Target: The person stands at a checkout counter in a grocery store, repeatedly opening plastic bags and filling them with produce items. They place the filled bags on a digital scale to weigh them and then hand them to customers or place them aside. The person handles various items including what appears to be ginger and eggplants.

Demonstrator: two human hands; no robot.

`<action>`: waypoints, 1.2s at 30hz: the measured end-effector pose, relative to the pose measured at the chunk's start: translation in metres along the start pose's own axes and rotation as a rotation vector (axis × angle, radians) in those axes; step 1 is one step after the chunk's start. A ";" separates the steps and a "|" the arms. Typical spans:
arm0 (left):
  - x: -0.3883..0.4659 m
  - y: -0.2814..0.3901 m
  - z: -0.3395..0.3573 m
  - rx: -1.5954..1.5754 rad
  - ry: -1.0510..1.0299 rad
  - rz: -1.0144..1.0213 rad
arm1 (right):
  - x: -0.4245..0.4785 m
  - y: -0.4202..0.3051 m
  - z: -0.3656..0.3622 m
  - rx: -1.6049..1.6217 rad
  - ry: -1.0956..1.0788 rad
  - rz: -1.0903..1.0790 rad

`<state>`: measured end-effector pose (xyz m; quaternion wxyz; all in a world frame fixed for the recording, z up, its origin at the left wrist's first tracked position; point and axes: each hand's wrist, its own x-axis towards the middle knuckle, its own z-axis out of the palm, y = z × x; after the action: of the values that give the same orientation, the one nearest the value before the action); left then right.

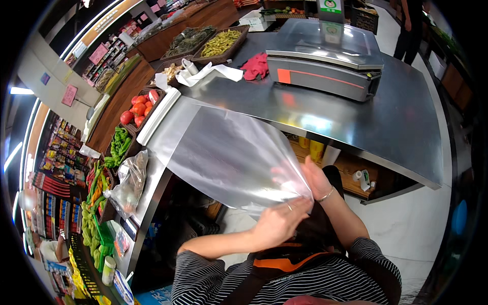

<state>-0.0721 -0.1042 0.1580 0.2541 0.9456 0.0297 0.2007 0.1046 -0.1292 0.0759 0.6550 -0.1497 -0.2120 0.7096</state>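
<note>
A wide sheet of clear plastic film [225,152], seemingly off a bag roll [159,116] at the counter's corner, stretches across to my body. My left hand [280,221] pinches its near end, a ring on one finger. Beside it my right hand [319,181], a bracelet at the wrist, has its fingers spread behind the film, and they show through it. Whether the film is a single sheet or a bag's two layers I cannot tell. The film spans the gap between two arms of the stainless-steel counter [404,122].
A weighing scale [320,72] and a pink cloth [256,66] stand on the counter. Baskets of tomatoes [140,108] and green peppers [120,146] line the left, near a filled plastic bag [131,183]. Beneath is a wooden shelf [349,181]. Another person [410,34] stands at the far right.
</note>
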 end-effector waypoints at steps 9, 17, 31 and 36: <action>0.026 -0.069 -0.029 -0.056 -0.060 -0.234 | -0.019 -0.003 -0.013 -0.517 0.507 -0.156; 0.068 -0.251 -0.117 0.442 0.149 -0.240 | -0.047 -0.015 -0.005 -0.982 0.522 -0.236; 0.071 -0.291 -0.144 0.339 -0.074 -0.201 | -0.054 -0.014 0.026 -0.981 0.552 -0.254; 0.061 -0.286 -0.157 0.275 0.008 -0.210 | -0.057 -0.004 0.018 -0.917 0.589 -0.220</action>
<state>-0.0650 0.2274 0.1639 0.1418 0.9624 0.1567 0.1708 0.1049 -0.1880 0.0899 0.6245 -0.5887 -0.3214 0.4002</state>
